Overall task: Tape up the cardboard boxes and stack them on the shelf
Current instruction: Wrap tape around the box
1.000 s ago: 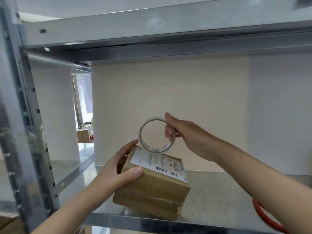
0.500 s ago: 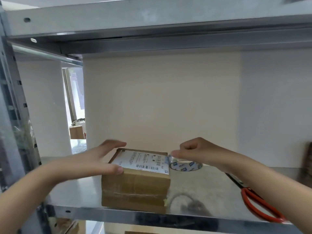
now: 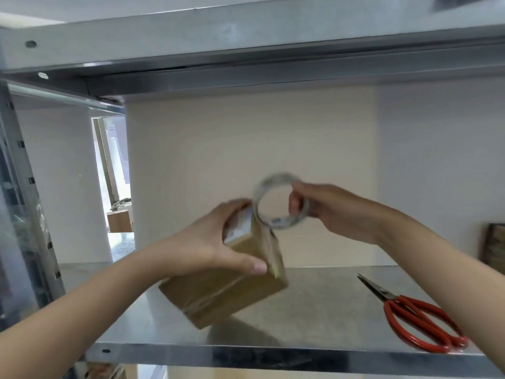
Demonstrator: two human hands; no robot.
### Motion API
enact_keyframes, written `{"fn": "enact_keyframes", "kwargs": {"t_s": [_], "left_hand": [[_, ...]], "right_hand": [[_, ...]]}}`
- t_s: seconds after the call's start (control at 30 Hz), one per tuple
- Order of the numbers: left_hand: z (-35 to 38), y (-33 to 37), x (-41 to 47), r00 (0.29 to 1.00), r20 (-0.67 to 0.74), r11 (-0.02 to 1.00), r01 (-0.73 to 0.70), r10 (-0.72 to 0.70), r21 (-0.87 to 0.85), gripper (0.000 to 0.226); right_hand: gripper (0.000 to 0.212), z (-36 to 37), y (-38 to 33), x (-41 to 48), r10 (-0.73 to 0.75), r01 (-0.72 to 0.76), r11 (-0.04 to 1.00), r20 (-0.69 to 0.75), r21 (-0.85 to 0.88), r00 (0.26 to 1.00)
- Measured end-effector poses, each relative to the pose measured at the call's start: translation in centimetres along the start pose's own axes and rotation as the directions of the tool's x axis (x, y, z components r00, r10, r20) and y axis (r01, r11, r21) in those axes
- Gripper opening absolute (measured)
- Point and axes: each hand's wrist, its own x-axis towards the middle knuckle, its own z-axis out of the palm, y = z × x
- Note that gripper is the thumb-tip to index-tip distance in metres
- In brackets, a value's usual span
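A small brown cardboard box [image 3: 232,288] with a white label is tilted up above the metal shelf [image 3: 314,310]. My left hand [image 3: 213,247] grips its upper end, thumb on the near face. My right hand [image 3: 328,212] holds a thin roll of clear tape [image 3: 276,203] upright, fingers through its ring. The roll touches the box's top corner, and clear tape runs down the box's right side. The picture is motion-blurred.
Red-handled scissors [image 3: 415,324] lie on the shelf at the right, blades pointing back left. A dark brown object [image 3: 494,247] stands at the far right edge. An upper shelf beam [image 3: 246,36] runs overhead. A metal upright [image 3: 24,201] stands at the left.
Half a second ago the box lay flat on the shelf with the roll low beside it. Now my left hand has lifted and tilted the box, and my right hand has raised the roll.
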Motion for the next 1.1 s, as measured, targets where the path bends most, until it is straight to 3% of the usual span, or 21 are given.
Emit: {"fn": "enact_keyframes", "kwargs": {"t_s": [0.07, 0.13, 0.3, 0.4, 0.5, 0.67, 0.77, 0.87, 0.93, 1.0, 1.1], "left_hand": [[0.2, 0.2, -0.1, 0.982, -0.18, 0.975, -0.096, 0.06, -0.201, 0.103], [1.9, 0.3, -0.4, 0.96, -0.27, 0.92, -0.171, 0.074, -0.352, 0.098], [6.5, -1.6, -1.1, 0.923, -0.385, 0.84, -0.191, -0.023, -0.507, 0.108], [6.6, -2.5, -1.5, 0.897, -0.434, 0.814, -0.191, -0.081, -0.548, 0.107], [6.6, -2.8, -1.4, 0.895, -0.439, 0.831, -0.19, -0.072, -0.523, 0.108], [7.6, -2.0, -1.2, 0.897, -0.44, 0.796, -0.23, -0.05, -0.56, 0.11], [9.0, -2.2, -1.0, 0.899, -0.433, 0.711, -0.259, -0.071, -0.654, 0.11], [9.8, -2.4, -1.3, 0.932, -0.335, 0.589, -0.197, -0.135, -0.784, 0.108], [9.0, -2.8, -1.4, 0.963, -0.245, 0.655, -0.113, -0.113, -0.747, 0.106], [7.0, -2.8, -1.6, 0.98, -0.163, 0.833, 0.005, -0.115, -0.554, 0.113], [2.4, -0.7, -1.1, 0.966, -0.25, 0.982, 0.019, -0.067, -0.188, 0.124]], "right_hand": [[0.042, 0.3, -1.1, 0.8, -0.084, 0.086, 0.986, -0.018, 0.144, 0.996], [0.05, 1.5, -1.9, 1.6, -0.136, 0.136, 0.968, -0.017, 0.211, 0.991], [0.052, 2.6, -2.9, 2.0, -0.116, 0.121, 0.991, -0.079, 0.055, 0.99], [0.049, 0.3, -3.8, 1.1, -0.086, 0.098, 0.991, -0.137, 0.088, 0.987], [0.038, -2.0, -4.1, -0.2, -0.068, 0.057, 0.995, -0.14, -0.078, 0.988], [0.046, -3.7, -3.0, -1.7, 0.043, -0.106, 0.947, -0.206, -0.305, 0.978], [0.048, -2.8, -0.3, -2.1, 0.196, -0.253, 0.892, -0.184, -0.374, 0.963], [0.05, -1.6, 2.0, -2.1, 0.271, -0.297, 0.903, -0.127, -0.31, 0.954], [0.05, -1.5, 2.3, -1.7, 0.254, -0.297, 0.916, -0.181, -0.271, 0.95], [0.047, -1.4, 2.0, -1.2, 0.207, -0.266, 0.928, -0.232, -0.261, 0.95], [0.036, -0.8, 1.6, -0.2, 0.144, -0.196, 0.948, -0.209, -0.252, 0.967]]}}
